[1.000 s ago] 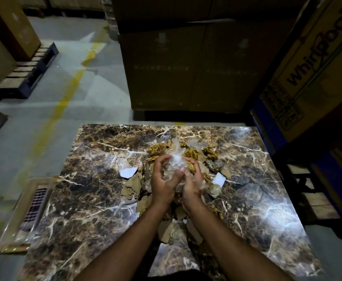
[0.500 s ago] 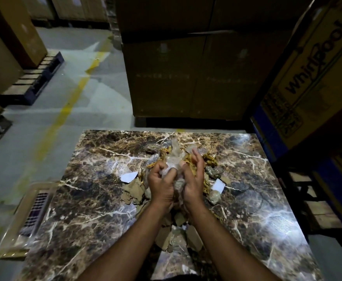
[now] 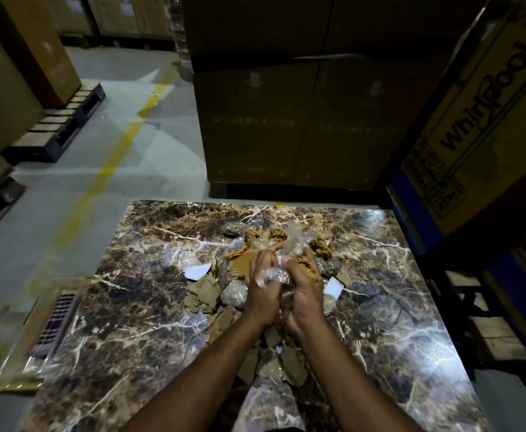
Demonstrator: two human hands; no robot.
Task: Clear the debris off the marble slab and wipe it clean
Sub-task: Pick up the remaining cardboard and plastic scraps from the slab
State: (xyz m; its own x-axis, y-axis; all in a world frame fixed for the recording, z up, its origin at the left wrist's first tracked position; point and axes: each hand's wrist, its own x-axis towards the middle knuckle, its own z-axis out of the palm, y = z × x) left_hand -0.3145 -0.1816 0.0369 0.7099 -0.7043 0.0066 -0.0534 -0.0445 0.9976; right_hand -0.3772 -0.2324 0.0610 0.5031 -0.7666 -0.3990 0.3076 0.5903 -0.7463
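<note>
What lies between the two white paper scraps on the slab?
In the head view, between the left scrap and right scrap: cardboard pieces, and both hands gripping clear plastic.

Both forearms extend forward, converging. Left hand (image 3: 263, 293) and right hand (image 3: 306, 296) side by side, fingers curled, gripping.

Glossy, polished brown white-veined marble slab (image 3: 131, 307); matt torn brown cardboard scraps (image 3: 204, 294); crinkled clear plastic film (image 3: 271, 274); matt white paper pieces (image 3: 198, 271).
</note>
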